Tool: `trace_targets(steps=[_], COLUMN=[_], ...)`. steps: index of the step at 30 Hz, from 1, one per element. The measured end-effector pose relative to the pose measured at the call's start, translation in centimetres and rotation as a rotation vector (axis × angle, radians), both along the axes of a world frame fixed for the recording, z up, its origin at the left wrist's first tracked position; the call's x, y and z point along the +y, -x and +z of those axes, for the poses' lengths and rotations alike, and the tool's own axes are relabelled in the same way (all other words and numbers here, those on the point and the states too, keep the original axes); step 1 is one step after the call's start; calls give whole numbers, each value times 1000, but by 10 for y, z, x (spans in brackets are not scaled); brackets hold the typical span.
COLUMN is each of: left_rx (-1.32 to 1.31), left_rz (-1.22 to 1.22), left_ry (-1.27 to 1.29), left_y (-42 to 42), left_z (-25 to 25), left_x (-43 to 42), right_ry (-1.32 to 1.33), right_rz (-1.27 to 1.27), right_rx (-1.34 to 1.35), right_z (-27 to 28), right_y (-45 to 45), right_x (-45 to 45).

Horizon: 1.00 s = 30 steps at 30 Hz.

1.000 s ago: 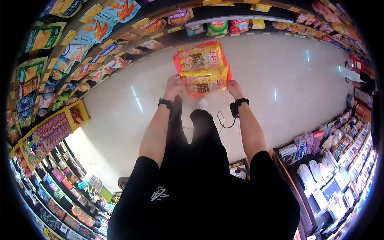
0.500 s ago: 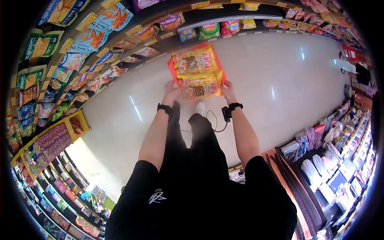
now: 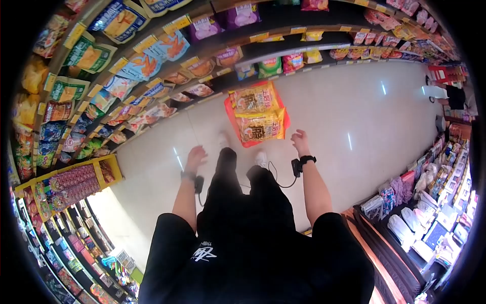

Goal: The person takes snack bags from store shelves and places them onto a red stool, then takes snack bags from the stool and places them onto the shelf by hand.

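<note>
Two yellow snack bags (image 3: 257,112) with see-through windows and Chinese print lie side by side in a red container (image 3: 234,119), whose rim shows around them. It appears to stand on the floor in front of my feet. My left hand (image 3: 196,157) is apart from it, to the lower left, empty and slightly blurred, its fingers spread. Just right of the container's lower corner, my right hand (image 3: 300,142) is raised with loosely bent fingers and nothing in them. Both wrists wear dark bands with small devices and cables.
Shelves of packaged snacks (image 3: 147,63) curve along the left and the top. A yellow-framed rack (image 3: 76,182) stands at the left. On the right is a low display of bagged goods (image 3: 400,187). A person (image 3: 453,96) is at the far right.
Both hands have let go of the red container with the snack bags. My left hand has moved down and left, my right hand slightly down and right. The view has shifted.
</note>
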<state>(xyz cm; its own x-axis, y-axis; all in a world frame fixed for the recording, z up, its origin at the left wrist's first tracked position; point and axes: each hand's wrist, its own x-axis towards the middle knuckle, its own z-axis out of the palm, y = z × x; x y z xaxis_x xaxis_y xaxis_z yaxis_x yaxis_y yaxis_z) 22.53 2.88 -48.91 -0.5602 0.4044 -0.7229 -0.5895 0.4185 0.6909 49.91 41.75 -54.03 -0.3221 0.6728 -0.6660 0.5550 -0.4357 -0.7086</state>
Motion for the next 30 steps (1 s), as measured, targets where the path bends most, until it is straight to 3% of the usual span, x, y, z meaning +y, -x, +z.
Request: trace_targets(steps=[4,10,15,21,23,30], left_rx=[-42,-72,-285,-259,-128,102], left_rz=[-13,235,236,180,191,288], left_ry=[195,371,500,394,218,94], left_y=[-8,-82,-137,-107,-82,-16], left_z=[27,85,82,58,53,80], left_x=[-97,-209,-268,-279,-285,-332], right_ry=[67,79,-6,-155,-201,-323], right_rz=[82,194,215,164,155,258], right_rx=[1,87,180,130,128,94], right_z=[31,40,55,109,114,199], right_y=[-11,-23,-28,-33,-35,7], right_x=[-18,-53,-70,-98,-113,-191])
